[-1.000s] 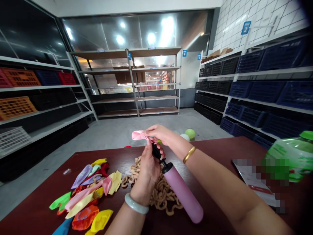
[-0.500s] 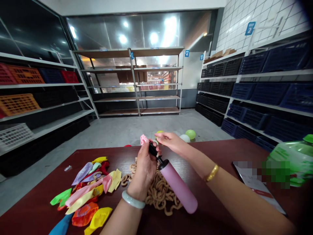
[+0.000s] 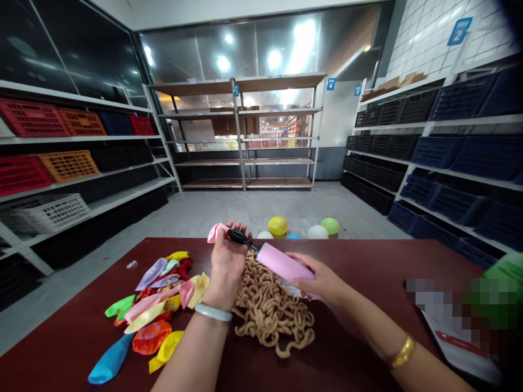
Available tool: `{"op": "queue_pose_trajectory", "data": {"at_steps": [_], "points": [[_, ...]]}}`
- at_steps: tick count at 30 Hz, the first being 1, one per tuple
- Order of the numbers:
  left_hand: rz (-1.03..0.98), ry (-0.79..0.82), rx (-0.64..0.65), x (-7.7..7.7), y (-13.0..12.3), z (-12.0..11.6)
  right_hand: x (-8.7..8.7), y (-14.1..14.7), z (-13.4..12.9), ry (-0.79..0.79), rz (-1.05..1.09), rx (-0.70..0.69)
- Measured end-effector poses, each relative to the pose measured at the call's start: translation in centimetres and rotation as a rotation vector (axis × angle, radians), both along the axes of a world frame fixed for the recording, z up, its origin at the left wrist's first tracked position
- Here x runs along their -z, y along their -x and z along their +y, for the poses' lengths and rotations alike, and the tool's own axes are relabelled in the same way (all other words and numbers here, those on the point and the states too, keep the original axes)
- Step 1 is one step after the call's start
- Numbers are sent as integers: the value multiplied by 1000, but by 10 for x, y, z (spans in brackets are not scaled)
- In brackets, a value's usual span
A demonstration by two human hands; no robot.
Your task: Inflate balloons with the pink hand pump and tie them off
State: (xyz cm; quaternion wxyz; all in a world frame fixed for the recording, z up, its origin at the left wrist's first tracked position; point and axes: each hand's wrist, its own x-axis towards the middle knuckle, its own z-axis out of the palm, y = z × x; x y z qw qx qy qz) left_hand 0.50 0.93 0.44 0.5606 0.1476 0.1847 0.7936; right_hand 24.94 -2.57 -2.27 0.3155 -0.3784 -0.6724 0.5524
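My left hand (image 3: 227, 261), palm up, holds the black end of a balloon pump between thumb and curled fingers. A limp pink balloon (image 3: 216, 232) sits at that end, by my thumb. My right hand (image 3: 316, 277) wraps round the pump's pink barrel (image 3: 281, 262), which slants down to the right. Beneath the pump lies a heap of curly brown tube-like pieces (image 3: 265, 316); their kind is unclear. Left of my left wrist are several flat balloons, among them a blue balloon (image 3: 110, 359), an orange balloon (image 3: 152, 336) and a yellow balloon (image 3: 165, 351).
The dark red table (image 3: 359, 326) bears a flat, partly blurred item (image 3: 449, 332) and a green container (image 3: 502, 272) at the right. Inflated balloons, including a yellow one (image 3: 278, 225), lie on the floor beyond. Shelves with crates (image 3: 36, 117) line the sides.
My right hand has come down from beside the black end onto the pink barrel. The pump now lies flatter and further left, with my left hand turned more palm up.
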Motion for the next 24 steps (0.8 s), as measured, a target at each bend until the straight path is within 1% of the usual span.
{"op": "queue_pose_trajectory", "data": {"at_steps": [2,4,9,12,18,21,24], "points": [[21,14,-3,2,-2,1,0,-4,1,69,29,-10],[37,6,-14,5,-2,1,0,-8,1,102,56,-20],[35,-44,-10,5,-2,1,-3,-11,1,163,119,-33],[42,-59,11,5,-9,-3,-2,-11,0,201,155,-23],[114,-31,70,7,-34,-9,0,-10,0,206,206,-2],[108,-10,42,6,-37,-11,0,-7,-2,193,208,-19],[106,-60,30,3,-36,-12,0,-5,-4,208,195,-30]]}}
